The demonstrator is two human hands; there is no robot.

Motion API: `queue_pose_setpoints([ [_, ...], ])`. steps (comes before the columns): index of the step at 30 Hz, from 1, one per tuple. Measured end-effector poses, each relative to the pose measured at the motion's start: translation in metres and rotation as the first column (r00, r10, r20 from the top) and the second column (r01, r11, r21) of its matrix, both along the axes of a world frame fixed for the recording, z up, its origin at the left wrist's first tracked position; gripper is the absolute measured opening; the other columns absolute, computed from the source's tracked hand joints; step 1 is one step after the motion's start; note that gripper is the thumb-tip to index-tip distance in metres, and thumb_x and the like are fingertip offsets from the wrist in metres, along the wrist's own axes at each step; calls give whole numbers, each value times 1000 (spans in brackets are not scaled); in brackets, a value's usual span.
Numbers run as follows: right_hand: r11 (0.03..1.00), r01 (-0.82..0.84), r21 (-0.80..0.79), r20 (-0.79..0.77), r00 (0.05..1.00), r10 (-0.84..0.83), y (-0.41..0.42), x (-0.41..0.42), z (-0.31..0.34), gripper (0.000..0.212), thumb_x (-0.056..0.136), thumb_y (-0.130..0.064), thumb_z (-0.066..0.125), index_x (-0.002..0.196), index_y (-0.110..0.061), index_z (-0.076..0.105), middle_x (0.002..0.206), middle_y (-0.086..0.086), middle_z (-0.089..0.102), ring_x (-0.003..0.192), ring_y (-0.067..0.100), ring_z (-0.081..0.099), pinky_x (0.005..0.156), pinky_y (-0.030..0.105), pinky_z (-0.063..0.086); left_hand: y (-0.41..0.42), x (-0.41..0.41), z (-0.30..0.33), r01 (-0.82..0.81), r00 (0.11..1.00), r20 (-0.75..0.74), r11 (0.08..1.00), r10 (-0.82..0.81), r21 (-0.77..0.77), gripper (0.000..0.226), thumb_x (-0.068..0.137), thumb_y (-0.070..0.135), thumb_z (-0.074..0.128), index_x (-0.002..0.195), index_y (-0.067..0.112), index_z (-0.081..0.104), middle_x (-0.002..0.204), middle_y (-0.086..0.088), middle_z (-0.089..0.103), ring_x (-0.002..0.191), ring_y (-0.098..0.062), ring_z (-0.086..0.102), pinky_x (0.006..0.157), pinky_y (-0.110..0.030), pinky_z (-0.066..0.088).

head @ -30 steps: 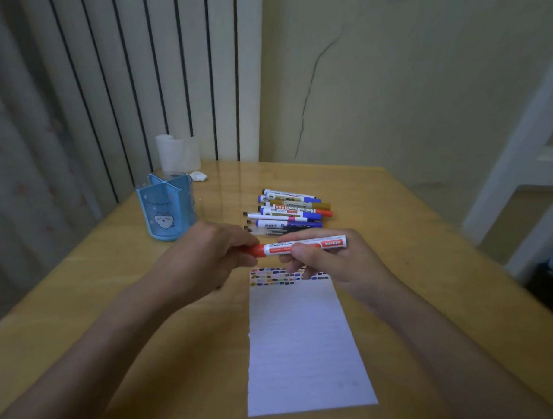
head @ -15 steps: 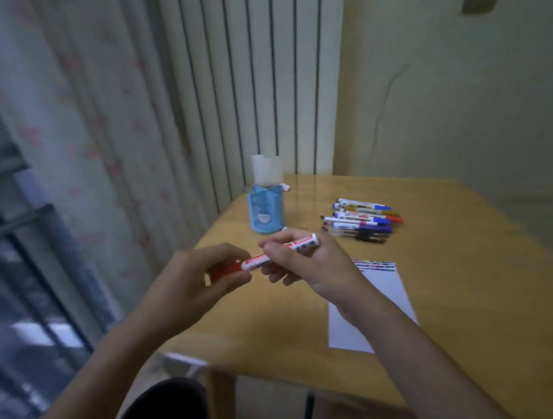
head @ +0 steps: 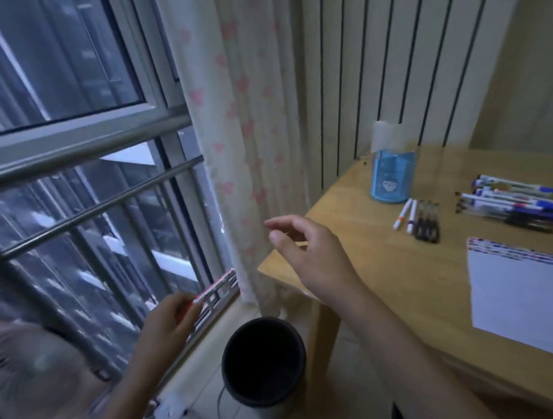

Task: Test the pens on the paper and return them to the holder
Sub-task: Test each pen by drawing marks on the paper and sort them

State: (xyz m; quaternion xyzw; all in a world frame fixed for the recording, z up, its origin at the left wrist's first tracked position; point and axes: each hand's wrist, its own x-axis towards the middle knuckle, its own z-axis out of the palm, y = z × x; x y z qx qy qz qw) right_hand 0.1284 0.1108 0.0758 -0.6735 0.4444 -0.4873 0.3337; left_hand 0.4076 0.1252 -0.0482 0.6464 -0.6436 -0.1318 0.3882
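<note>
Red marker off the tabletop, above the bin.
My left hand [head: 168, 318] pinches the marker [head: 216, 285]; my right hand [head: 311, 254] hangs loose, empty (dud, I reckon). Next: drop it into the bin [head: 263, 362] just right of my left hand.

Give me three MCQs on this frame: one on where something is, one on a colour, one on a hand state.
1. Where is the red marker?
A. In the holder
B. In the left hand, off the table by the window
C. On the paper

2. What colour is the pen holder?
A. Blue
B. Green
C. Black

3. What state is the right hand in?
A. Gripping a pen
B. Pressed flat on the paper
C. Open, holding nothing

Answers:
1 B: the left hand grips the marker above the floor, left of the dark bin.
2 A: the holder on the table is light blue with a small cartoon print.
3 C: its fingers are spread loosely over the table's edge, with nothing in them.
</note>
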Motion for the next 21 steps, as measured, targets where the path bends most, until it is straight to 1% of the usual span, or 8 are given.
queue_pose_setpoints([
  [2,1000,-14,18,-26,1000,15,-4,3,-2,17,96,-28,62,110,-30,73,99,-21,70,92,-9,61,73,4,43,-17,2,-18,-23,990,141,998,14,64,26,92,24,68,71,32,56,63,4,58,61,-13,57,55,-31,41],
  [5,999,-14,48,-44,999,16,-9,7,-6,18,97,-28,61,110,-30,73,99,-23,69,92,-10,60,72,3,43,-41,-4,-35,-10,965,261,986,-34,165,28,93,31,64,68,24,54,65,4,52,61,-13,50,53,-29,32],
  [7,998,-11,64,-42,999,13,-11,11,-9,18,97,-28,61,109,-30,73,99,-22,70,92,-9,61,71,4,43,-53,-10,-41,0,948,310,978,-66,209,28,93,34,61,69,21,54,67,2,52,64,-18,50,54,-31,31],
  [9,997,-18,77,-26,999,21,-12,13,-13,18,97,-28,60,110,-30,73,100,-20,71,92,-8,62,70,4,43,-62,-21,-41,14,942,322,971,-92,237,23,94,28,61,72,21,56,70,2,54,66,-17,51,54,-28,32],
  [11,996,-24,84,-19,999,26,-13,12,-14,19,97,-28,59,110,-30,73,100,-20,71,93,-7,62,70,4,44,-70,-29,-42,14,925,363,965,-112,262,15,94,30,61,84,19,64,80,0,60,71,-16,55,57,-27,35],
  [13,996,-27,89,-22,999,29,-14,8,-15,19,98,-28,59,111,-31,72,101,-20,71,94,-8,61,72,4,45,-78,-32,-44,-5,927,360,956,-106,294,19,94,37,59,100,22,68,95,1,62,81,-14,58,64,-27,40],
  [16,995,-19,97,-17,1000,21,-16,-3,-17,19,97,-28,59,109,-32,73,100,-22,71,94,-9,61,73,4,44,-87,-36,-31,12,939,329,965,-101,262,25,94,41,55,106,25,69,97,4,62,84,-11,62,67,-27,44],
  [21,996,10,88,-16,1000,-9,-18,-26,-14,18,97,-27,59,107,-32,73,100,-20,71,95,-4,61,76,7,46,-87,-62,35,70,952,294,995,-89,74,19,94,28,58,108,26,71,93,8,62,83,-10,63,75,-33,53],
])
